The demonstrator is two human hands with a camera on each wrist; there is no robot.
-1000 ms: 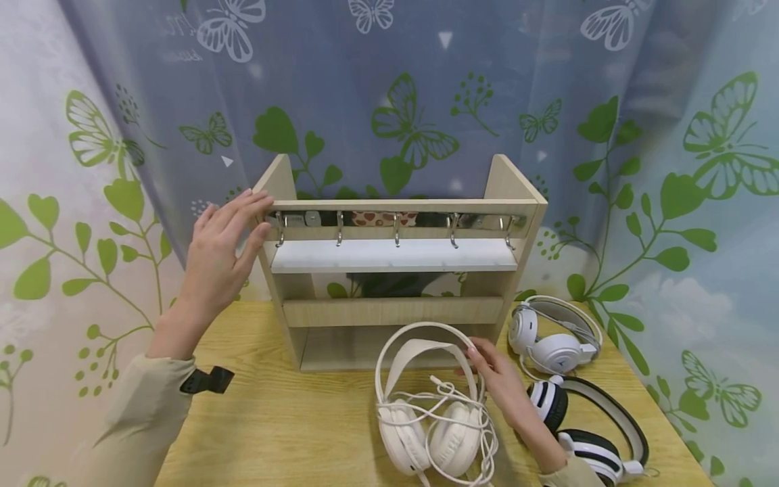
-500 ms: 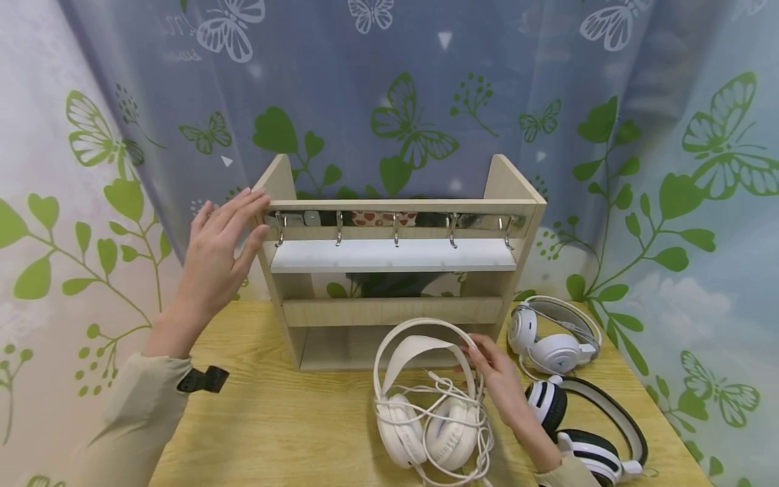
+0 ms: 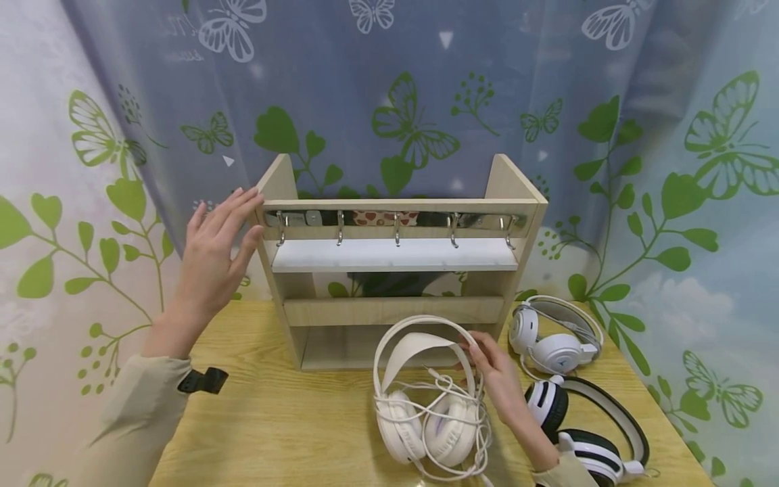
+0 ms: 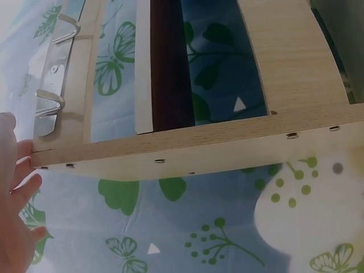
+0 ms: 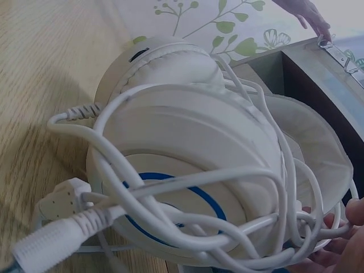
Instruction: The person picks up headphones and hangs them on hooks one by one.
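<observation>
The held headset [image 3: 398,433] is at the lower centre of the head view, in front of the rack [image 3: 392,312]; whether its cups touch the table [image 3: 292,419] I cannot tell. The right hand [image 3: 496,372] pinches its band between thumb and fingers. The left hand [image 3: 213,253] has its fingers straight and its thumb apart, fingertips at the rack's upper left corner, seemingly touching it.

The likeliest trouble is the cord [image 5: 199,177]: wound loosely round both cups, its loops could slip or catch on a hook, and the dangling plug [image 5: 54,242] could snag. Gripped on one side only, the headset may twist; swung to the right, it could knock its neighbours. A push at the corner could shift the rack.

Counted: three headsets, namely the held one, a rear headset [image 3: 556,352] at centre right and a black-and-white headset [image 3: 587,446] at lower right; five hooks [image 3: 397,230]; one rack; two hands
</observation>
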